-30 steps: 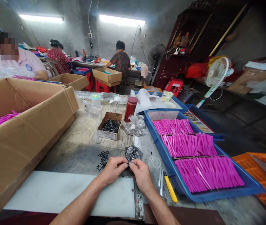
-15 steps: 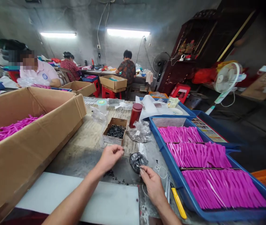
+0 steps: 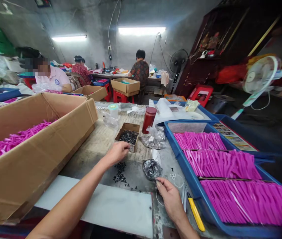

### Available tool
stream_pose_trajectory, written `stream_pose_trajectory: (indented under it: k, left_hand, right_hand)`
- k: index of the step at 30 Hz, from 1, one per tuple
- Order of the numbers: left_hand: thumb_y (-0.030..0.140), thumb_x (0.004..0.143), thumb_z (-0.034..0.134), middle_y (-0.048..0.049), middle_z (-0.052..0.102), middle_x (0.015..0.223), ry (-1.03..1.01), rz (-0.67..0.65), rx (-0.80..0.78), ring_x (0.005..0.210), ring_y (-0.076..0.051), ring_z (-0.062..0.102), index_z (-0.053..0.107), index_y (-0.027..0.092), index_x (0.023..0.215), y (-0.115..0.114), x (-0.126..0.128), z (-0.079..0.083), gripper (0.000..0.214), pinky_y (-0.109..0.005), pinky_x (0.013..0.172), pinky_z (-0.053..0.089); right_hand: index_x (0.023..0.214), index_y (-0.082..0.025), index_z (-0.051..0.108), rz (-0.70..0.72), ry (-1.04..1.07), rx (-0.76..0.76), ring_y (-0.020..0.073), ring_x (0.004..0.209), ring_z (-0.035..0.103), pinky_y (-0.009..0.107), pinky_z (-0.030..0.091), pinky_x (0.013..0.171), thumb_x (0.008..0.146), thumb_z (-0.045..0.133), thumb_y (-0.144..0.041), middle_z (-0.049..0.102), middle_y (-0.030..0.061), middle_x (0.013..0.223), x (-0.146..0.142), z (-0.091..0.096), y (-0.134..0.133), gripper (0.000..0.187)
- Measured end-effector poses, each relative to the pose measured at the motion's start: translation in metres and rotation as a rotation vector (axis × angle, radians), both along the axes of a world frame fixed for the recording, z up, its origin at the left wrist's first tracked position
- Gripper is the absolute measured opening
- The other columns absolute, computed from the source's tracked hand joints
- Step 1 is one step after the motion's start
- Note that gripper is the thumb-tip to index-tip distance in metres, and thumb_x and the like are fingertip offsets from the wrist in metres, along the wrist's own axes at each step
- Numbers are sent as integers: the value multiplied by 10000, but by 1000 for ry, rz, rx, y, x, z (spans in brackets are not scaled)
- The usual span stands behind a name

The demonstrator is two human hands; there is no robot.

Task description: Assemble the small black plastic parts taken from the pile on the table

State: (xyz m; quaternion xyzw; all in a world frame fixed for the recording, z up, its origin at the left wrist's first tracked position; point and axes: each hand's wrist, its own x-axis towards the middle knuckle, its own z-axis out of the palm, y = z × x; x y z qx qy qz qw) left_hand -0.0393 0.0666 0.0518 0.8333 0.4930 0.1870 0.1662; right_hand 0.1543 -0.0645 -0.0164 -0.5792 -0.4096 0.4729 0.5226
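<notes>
My left hand point(image 3: 118, 153) is closed, fingertips together, at the near edge of a small cardboard box point(image 3: 133, 148) full of small black parts point(image 3: 128, 136). Whatever its fingers may hold is hidden. Below that hand, a loose pile of black T-shaped pieces point(image 3: 120, 173) lies on the dark tabletop. My right hand point(image 3: 168, 196) pinches with thumb and forefinger at the near rim of a crumpled black plastic bag point(image 3: 152, 169); a tiny dark bit shows at the fingertips, too small to name.
A large carton point(image 3: 56, 142) of pink strips stands left. On the right, a blue tray point(image 3: 180, 157) holds rows of pink strips, beside a yellow-handled tool point(image 3: 196, 214). A red canister point(image 3: 149, 119) and a clear bag point(image 3: 154, 139) stand behind. Co-workers sit further back.
My left hand has moved up and away toward the small box, uncovering the black pile. My right hand stays pinched by the black bag. The whole view has shifted slightly.
</notes>
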Motion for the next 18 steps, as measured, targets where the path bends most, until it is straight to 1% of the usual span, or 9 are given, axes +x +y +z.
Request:
stream_pose_trajectory:
  k: [2,4,7,10,13,18]
  left_hand:
    - [115,664,419,-15,587,682,118,-81,-55,657,-138,510,590,165,705,-15,-7,-9,182,-213,601,367]
    - [122,674,414,-21,593,700,210,-111,-115,673,-149,521,588,170,711,-24,-15,-16,185,-218,598,369]
    - [145,696,405,-41,597,797,280,-79,-149,758,-168,528,584,176,772,-29,-20,-26,198,-233,652,376]
    - [203,706,419,-51,579,852,314,-40,-153,809,-179,522,572,181,814,-29,-19,-32,188,-244,682,378]
    - [208,685,445,-47,568,856,325,-29,-164,813,-181,519,563,182,812,-28,-13,-37,175,-238,664,382]
    - [159,692,404,-61,563,799,322,-32,-163,771,-177,520,565,160,733,-32,-5,-44,166,-237,638,375]
  right_hand:
    - [766,-133,616,-6,-16,-12,156,576,479,242,385,557,632,537,-303,514,-9,531,0,1,0,230]
    - [761,-135,616,-2,-24,-13,153,575,476,238,383,557,631,535,-302,519,-9,539,-1,0,-1,227]
    - [764,-133,613,13,-19,-4,145,587,471,236,382,576,638,533,-302,545,2,593,-2,-3,-1,225]
    - [773,-132,612,16,-7,-1,142,592,470,236,382,583,642,534,-305,556,8,616,-3,-6,-1,230]
    - [771,-132,613,10,-5,-5,143,590,473,236,383,582,636,543,-306,559,9,615,-3,-6,-1,231]
    - [787,-133,610,35,-14,-11,142,591,472,236,382,583,654,530,-309,558,9,619,-2,-5,-3,234]
